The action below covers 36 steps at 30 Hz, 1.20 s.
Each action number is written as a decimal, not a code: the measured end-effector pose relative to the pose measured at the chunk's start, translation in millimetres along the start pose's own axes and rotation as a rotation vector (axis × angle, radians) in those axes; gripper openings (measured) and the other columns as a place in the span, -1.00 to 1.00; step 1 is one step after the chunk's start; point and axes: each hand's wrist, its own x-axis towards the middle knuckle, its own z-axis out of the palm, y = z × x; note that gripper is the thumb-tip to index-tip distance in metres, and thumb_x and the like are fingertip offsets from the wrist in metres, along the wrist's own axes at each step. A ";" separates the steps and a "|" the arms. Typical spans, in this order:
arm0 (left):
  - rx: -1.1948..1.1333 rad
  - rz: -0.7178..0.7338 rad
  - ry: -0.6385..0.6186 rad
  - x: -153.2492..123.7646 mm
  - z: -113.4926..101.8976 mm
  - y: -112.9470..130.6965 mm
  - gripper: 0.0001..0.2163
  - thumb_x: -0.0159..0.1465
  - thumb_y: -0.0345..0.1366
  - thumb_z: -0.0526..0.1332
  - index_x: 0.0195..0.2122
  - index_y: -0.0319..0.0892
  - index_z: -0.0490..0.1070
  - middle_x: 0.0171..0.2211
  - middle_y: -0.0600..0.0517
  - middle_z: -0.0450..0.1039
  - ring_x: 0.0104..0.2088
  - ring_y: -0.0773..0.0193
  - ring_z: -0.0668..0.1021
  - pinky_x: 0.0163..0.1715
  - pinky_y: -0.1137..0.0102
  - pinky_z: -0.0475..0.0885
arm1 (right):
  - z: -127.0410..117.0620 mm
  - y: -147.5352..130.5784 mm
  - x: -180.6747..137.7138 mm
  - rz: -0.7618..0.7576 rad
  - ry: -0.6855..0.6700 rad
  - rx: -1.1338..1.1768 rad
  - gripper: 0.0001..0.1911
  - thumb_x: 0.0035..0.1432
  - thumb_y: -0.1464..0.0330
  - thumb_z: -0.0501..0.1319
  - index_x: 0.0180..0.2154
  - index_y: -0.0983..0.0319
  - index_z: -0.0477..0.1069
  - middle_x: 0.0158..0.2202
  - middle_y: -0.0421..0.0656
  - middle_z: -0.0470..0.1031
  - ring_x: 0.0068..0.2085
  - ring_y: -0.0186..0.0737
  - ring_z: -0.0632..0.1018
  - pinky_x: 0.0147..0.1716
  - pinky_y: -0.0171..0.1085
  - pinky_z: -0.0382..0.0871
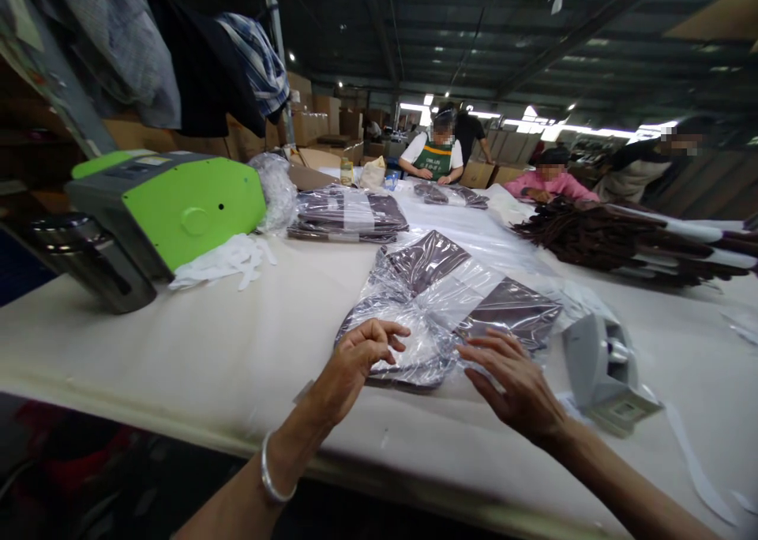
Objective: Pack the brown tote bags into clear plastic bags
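My left hand (pixel 362 360) hovers over the near left part of a clear plastic bag (pixel 388 323), its fingers loosely bent and apart with nothing in them. To the right, my right hand (pixel 514 376) is at the bag's near right side, fingers spread and holding nothing. Whether its fingertips touch the film, I cannot tell. Inside the crumpled, shiny film lies a folded dark brown item (pixel 512 311) with a pale band (pixel 459 291) across it. A grey tape dispenser (pixel 607 374) stands right of my right hand.
On the left stand a green and grey machine (pixel 201 204), a dark flask (pixel 98 264) and white strips (pixel 228 262). Bagged brown items (pixel 349 216) are stacked behind. A large brown pile (pixel 628 244) lies at right. Several people work beyond the table (pixel 249 350), one in a green apron (pixel 432 159).
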 end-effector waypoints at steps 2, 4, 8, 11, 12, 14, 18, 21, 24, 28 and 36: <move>0.065 0.033 -0.003 -0.8 -5.1 -2.1 -0.91 0.10 -0.42 0.19 -0.52 -0.19 0.31 -0.03 -0.07 0.49 -0.12 0.20 0.48 -0.10 0.35 0.33 | 5.6 -10.9 6.6 0.368 -0.029 0.312 -0.73 0.25 0.20 0.22 -0.05 0.14 0.50 -0.12 -0.06 0.61 -0.08 -0.02 0.59 0.02 0.05 0.42; 0.112 0.063 -0.028 -0.7 -7.4 -6.8 -0.91 0.14 -0.42 0.18 -0.49 -0.18 0.32 0.02 -0.07 0.48 -0.06 0.16 0.48 -0.01 0.30 0.31 | 12.9 -28.5 18.5 0.650 -0.103 0.716 -0.59 0.23 0.08 0.22 0.01 0.17 0.46 -0.06 0.00 0.59 -0.05 0.01 0.58 -0.05 0.01 0.46; 0.206 0.106 -0.107 1.4 -7.4 -11.1 -0.90 0.18 -0.41 0.19 -0.48 -0.17 0.30 0.05 -0.08 0.48 0.01 0.10 0.47 0.05 0.25 0.30 | 29.2 -57.2 46.3 0.774 -0.170 1.308 -0.46 0.11 0.00 0.31 0.01 0.21 0.47 -0.04 0.01 0.56 -0.06 -0.03 0.57 -0.10 -0.07 0.47; 0.289 0.138 -0.141 3.5 -7.6 -7.7 -0.90 0.19 -0.39 0.19 -0.47 -0.17 0.32 0.04 -0.08 0.50 0.06 0.08 0.46 0.07 0.25 0.30 | 38.3 -63.6 60.2 0.825 -0.108 1.393 -0.59 0.05 0.09 0.40 -0.14 0.20 0.52 -0.17 -0.07 0.58 -0.20 -0.16 0.57 -0.20 -0.17 0.46; 0.318 0.145 -0.143 4.3 -8.0 -6.6 -0.91 0.19 -0.40 0.19 -0.47 -0.16 0.33 0.04 -0.07 0.50 0.07 0.08 0.46 0.08 0.25 0.29 | 40.7 -63.7 63.1 0.834 -0.077 1.364 -0.62 0.02 0.12 0.42 -0.17 0.20 0.53 -0.18 -0.10 0.59 -0.22 -0.18 0.56 -0.23 -0.20 0.45; 0.361 0.151 -0.144 6.4 -9.3 -5.8 -0.91 0.19 -0.40 0.18 -0.46 -0.16 0.34 0.04 -0.06 0.51 0.09 0.08 0.45 0.11 0.25 0.27 | 45.0 -62.1 66.8 0.834 -0.021 1.258 -0.65 -0.01 0.16 0.45 -0.22 0.20 0.53 -0.20 -0.12 0.59 -0.23 -0.20 0.55 -0.26 -0.24 0.43; 0.387 0.142 -0.141 14.0 -13.4 -10.2 -0.91 0.20 -0.41 0.18 -0.45 -0.16 0.34 0.04 -0.05 0.51 0.09 0.10 0.46 0.13 0.27 0.25 | 54.9 -54.0 69.5 0.804 0.075 1.093 -0.65 -0.04 0.15 0.46 -0.25 0.19 0.54 -0.25 -0.13 0.59 -0.21 -0.15 0.56 -0.19 -0.20 0.43; 0.381 0.119 -0.148 23.0 -17.4 -15.8 -0.92 0.20 -0.39 0.19 -0.45 -0.17 0.35 0.02 -0.05 0.52 0.07 0.11 0.48 0.11 0.28 0.26 | 61.4 -45.9 71.0 0.703 0.155 0.949 -0.70 -0.02 0.16 0.45 -0.27 0.16 0.54 -0.23 -0.15 0.55 -0.21 -0.15 0.57 -0.16 -0.16 0.43; 0.358 0.098 -0.153 33.3 -21.1 -20.9 -0.92 0.19 -0.40 0.20 -0.45 -0.17 0.35 -0.01 -0.03 0.53 0.05 0.12 0.48 0.07 0.31 0.29 | 63.1 -38.2 74.0 0.568 0.195 0.755 -0.81 0.03 0.19 0.42 -0.33 0.14 0.56 -0.19 -0.13 0.52 -0.16 -0.13 0.55 -0.18 -0.18 0.41; 0.355 0.083 -0.205 45.1 -23.7 -23.7 -0.93 0.18 -0.42 0.20 -0.44 -0.17 0.37 -0.04 -0.02 0.53 0.02 0.14 0.49 0.05 0.31 0.30 | 60.1 -25.6 78.2 0.469 0.122 0.692 -0.89 0.09 0.24 0.38 -0.32 0.10 0.59 -0.11 -0.12 0.52 -0.02 -0.11 0.51 -0.02 -0.15 0.35; 0.569 0.110 -0.247 54.4 -26.5 -21.3 -0.95 0.15 -0.43 0.25 -0.42 -0.16 0.45 0.09 -0.04 0.42 0.05 0.15 0.48 0.10 0.29 0.30 | 45.2 6.5 83.7 0.498 -0.195 0.849 -0.89 0.04 0.27 0.39 -0.41 0.16 0.55 -0.07 -0.11 0.53 0.00 -0.12 0.52 0.06 -0.12 0.30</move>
